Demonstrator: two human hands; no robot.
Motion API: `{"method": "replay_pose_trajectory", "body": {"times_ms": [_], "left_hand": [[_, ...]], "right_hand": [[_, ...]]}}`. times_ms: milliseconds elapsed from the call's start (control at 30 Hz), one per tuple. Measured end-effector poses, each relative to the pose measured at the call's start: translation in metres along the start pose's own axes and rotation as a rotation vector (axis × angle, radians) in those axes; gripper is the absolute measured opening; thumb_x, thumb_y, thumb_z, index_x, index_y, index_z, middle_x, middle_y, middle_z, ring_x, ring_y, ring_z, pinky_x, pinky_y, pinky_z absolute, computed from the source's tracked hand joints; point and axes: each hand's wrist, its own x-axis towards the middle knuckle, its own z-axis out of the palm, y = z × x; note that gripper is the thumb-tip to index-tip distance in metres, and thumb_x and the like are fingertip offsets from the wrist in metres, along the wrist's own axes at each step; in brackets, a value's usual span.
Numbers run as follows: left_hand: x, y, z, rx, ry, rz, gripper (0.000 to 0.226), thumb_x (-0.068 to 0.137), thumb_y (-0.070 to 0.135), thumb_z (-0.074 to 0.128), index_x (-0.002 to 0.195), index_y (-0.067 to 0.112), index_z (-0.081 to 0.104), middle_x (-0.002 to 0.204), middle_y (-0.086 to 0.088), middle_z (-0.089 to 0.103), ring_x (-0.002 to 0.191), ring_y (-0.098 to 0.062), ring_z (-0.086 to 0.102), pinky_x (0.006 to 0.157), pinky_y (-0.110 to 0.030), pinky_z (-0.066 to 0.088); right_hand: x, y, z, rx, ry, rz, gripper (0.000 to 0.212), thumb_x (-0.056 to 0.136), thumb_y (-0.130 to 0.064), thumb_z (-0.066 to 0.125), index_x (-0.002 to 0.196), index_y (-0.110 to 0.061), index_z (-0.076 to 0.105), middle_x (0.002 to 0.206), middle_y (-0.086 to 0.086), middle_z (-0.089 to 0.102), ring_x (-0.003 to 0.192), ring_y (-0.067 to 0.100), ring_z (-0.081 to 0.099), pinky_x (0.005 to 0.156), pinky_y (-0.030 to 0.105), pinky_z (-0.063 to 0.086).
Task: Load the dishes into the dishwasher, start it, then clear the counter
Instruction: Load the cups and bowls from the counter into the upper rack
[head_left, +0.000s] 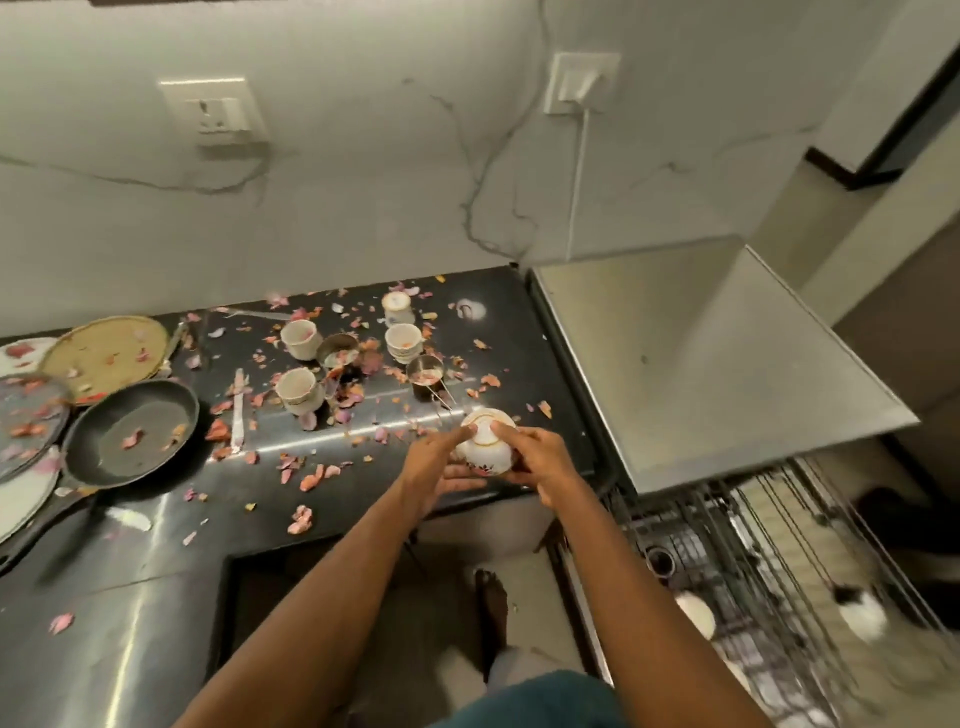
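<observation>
1. We held an upturned cup (485, 446) in both hands above the counter (322, 488) edge, beside the dishwasher (727, 364).
2. Our left hand (441, 467) had a closed grip on its side, fingertip on the base.
3. Our right hand (540, 462) gripped the other side.
4. More cups (300, 339) stood behind among petals (311, 480) (a pan (130, 431) lay left).
5. The rack (753, 587) was out.

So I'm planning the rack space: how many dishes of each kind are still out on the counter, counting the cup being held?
White cups: 5, one held upside down by both hands, four standing
Small steel bowls: 2
Frying pan: 1
Plates at the left edge: about 4, partly cut off
Total: about 12
</observation>
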Motion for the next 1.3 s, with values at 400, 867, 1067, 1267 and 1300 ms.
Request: {"method": "replay_pose_trajectory", "body": {"times_ms": [400,867,1067,1267,1300], "left_hand": [[-0.030,-0.102,0.108,0.150,-0.218,-0.134,0.049,0.083,0.024,0.082,0.121,0.000,0.064,0.112,-0.028,0.070,0.094,-0.045,0.072,0.078,-0.050,0.061],[-0.008,-0.179,0.328,0.457,-0.375,-0.267,0.054,0.072,0.019,0.091,0.110,-0.008,0.062,0.105,-0.025,0.072,0.084,-0.038,0.075,0.075,-0.054,0.062],[0.025,-0.197,0.413,0.564,-0.327,-0.228,0.044,0.076,0.013,0.087,0.104,0.000,0.057,0.111,-0.025,0.067,0.091,-0.040,0.073,0.070,-0.056,0.062],[0.062,-0.222,0.469,0.652,-0.301,-0.307,0.038,0.078,0.010,0.085,0.104,0.005,0.058,0.108,-0.020,0.067,0.091,-0.036,0.072,0.060,-0.041,0.062],[0.068,-0.226,0.476,0.659,-0.303,-0.319,0.039,0.077,0.010,0.086,0.104,0.004,0.059,0.107,-0.020,0.068,0.089,-0.035,0.073,0.057,-0.038,0.061]], "right_hand": [[-0.100,0.092,-0.125,0.289,0.171,0.121,0.049,0.085,-0.019,0.084,0.128,-0.008,0.062,0.115,0.018,0.074,0.094,0.029,0.076,0.072,0.043,0.064],[-0.142,0.150,-0.310,0.678,0.559,0.111,0.053,0.081,-0.022,0.089,0.118,0.008,0.063,0.110,0.024,0.075,0.098,0.038,0.076,0.078,0.044,0.065],[-0.119,0.153,-0.376,0.798,0.625,0.083,0.043,0.088,-0.021,0.083,0.120,0.003,0.068,0.108,0.022,0.076,0.102,0.038,0.075,0.068,0.036,0.064],[-0.091,0.164,-0.426,0.864,0.658,0.109,0.031,0.090,-0.021,0.081,0.113,-0.002,0.071,0.110,0.018,0.077,0.102,0.032,0.076,0.076,0.039,0.064],[-0.088,0.166,-0.433,0.881,0.670,0.120,0.028,0.090,-0.020,0.081,0.110,-0.003,0.072,0.110,0.018,0.077,0.103,0.032,0.075,0.083,0.044,0.064]]}}
